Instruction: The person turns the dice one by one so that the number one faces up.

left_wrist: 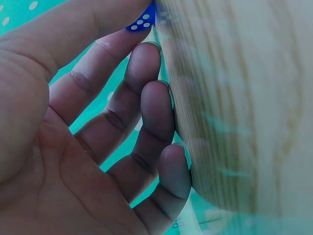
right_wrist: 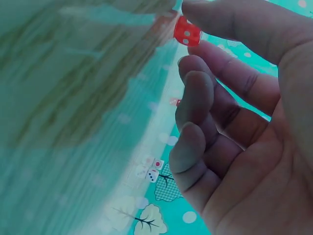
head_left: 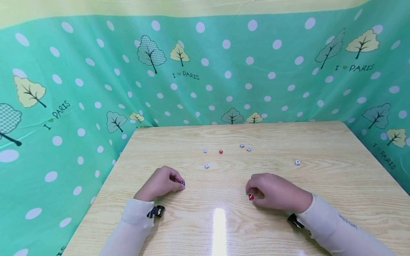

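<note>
My left hand (head_left: 164,183) pinches a blue die (head_left: 182,183) between thumb and forefinger, low at the table on the left. In the left wrist view the blue die (left_wrist: 142,20) shows white pips, and the other fingers curl loosely with their tips by the tabletop. On the right, my right hand (head_left: 272,191) holds a red die (head_left: 251,196) between thumb and forefinger. The right wrist view shows that red die (right_wrist: 187,32) at the table surface, its far side hidden by the thumb. Both hands are apart, palms facing inward.
Beyond the hands on the wooden table (head_left: 173,142) lie a smaller red die (head_left: 221,152) and several white dice, among them one (head_left: 206,166) near the middle and one (head_left: 297,163) at the right. A green dotted curtain (head_left: 192,71) hangs behind the table.
</note>
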Tool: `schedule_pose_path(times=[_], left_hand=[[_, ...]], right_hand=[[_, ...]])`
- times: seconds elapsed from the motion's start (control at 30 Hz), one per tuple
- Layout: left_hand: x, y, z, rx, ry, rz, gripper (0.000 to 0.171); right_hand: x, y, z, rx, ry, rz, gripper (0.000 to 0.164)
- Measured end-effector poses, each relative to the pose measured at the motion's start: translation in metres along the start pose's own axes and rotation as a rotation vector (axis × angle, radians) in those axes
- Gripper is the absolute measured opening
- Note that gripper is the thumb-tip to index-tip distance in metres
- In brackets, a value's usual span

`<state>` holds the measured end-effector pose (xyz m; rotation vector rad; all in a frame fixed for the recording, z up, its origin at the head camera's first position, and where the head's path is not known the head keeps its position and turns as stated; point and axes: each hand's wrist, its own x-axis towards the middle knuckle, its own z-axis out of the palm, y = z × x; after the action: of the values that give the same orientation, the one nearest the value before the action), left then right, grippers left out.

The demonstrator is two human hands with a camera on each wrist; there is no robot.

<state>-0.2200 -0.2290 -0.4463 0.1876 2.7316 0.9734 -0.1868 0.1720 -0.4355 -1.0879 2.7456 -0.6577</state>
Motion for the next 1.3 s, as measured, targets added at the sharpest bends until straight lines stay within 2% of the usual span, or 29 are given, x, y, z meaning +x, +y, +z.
schedule_pose_path(times=[0.3,0.47,0.97,1.3], left_hand=[[0.0000,0.0007,0.0001,0.003,0.003,0.004,0.013],[0.0004,0.0000,0.0004,0.007,0.004,0.007,0.013],[0.0001,0.0002,0.0013,0.006,-0.001,0.007,0.013],[0.0002,-0.0008,0.0012,0.002,0.004,0.006,0.013]], right_hand=[[-0.0006,-0.0040,0.0014,-0.043,0.005,-0.091,0.029],[-0.0007,-0.0054,0.0030,-0.060,0.006,-0.116,0.025],[-0.0004,-0.0034,0.0024,-0.090,0.044,-0.107,0.021],[0.0031,0.0034,-0.0012,0.005,0.020,-0.043,0.021]])
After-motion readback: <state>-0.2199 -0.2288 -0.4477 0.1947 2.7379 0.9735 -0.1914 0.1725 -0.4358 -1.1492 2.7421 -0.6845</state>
